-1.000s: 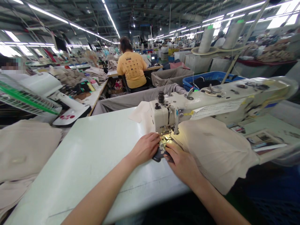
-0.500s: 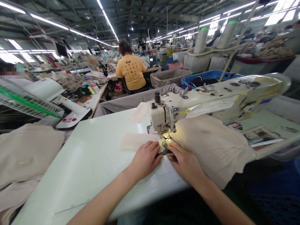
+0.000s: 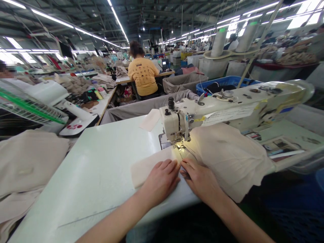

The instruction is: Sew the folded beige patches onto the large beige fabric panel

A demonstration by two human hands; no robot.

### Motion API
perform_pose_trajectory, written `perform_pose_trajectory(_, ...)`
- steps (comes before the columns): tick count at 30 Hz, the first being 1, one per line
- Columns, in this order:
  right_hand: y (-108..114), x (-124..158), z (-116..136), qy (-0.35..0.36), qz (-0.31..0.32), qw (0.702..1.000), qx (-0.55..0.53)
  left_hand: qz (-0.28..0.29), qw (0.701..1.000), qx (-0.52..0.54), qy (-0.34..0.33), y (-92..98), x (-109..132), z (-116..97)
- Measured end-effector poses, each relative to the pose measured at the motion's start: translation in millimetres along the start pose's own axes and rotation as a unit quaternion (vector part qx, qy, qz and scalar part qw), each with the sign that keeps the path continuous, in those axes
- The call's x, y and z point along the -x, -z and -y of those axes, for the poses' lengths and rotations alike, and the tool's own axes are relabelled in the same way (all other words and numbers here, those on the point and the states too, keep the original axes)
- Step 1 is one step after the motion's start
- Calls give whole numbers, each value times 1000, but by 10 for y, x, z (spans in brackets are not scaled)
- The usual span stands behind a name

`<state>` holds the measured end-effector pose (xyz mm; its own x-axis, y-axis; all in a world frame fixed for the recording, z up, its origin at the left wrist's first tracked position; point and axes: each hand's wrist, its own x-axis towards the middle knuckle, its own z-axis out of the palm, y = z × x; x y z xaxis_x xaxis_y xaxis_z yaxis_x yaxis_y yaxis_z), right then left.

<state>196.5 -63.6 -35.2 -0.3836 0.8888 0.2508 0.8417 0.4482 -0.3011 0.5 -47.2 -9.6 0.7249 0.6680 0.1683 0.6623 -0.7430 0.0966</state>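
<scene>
The cloth [image 3: 146, 167] has swung, seemingly realigned at the sewing machine [image 3: 172, 125]; I can't tell if left hand [image 3: 162, 177] or right hand [image 3: 201, 178] grips.

Down at the lit presser foot [image 3: 180, 146], the needle point is lost in glare. The left hand [image 3: 162, 179] covers a corner of the beige strip [image 3: 148, 167], and under the right hand [image 3: 201, 179] there's something dark in shadow, possibly just its own curled fingers. Both forearms [image 3: 116, 219] run off the bottom. Over left, the picture's edge slices the fan [image 3: 32, 108] and the cloth pile [image 3: 30, 155]. Lines on the paper label [image 3: 229, 115]: too small to read!
</scene>
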Motion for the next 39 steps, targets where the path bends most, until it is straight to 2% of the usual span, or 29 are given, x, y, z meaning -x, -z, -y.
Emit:
perform_pose_trajectory(4, 17, -30, 14, -6, 20, 1000, 15, -23, 999, 14, -25, -17, 10, 26)
perform_pose_trajectory(12, 86, -175, 22, -27, 48, 998, 33, -9, 999, 17, -25, 24, -90, 127)
perform_pose_trajectory(26, 53, -465, 13, -50, 34, 998, 24, -21, 999, 28, -33, 28, -385, 592)
perform_pose_trajectory(33, 35, -356, 29, -64, 26, 998, 1, -29, 998, 48, -34, 38, -468, 753)
perform_pose_trajectory(39, -80, -202, 58, -65, -35, 997, 9, -40, 998, 50, -21, -7, -437, 739)
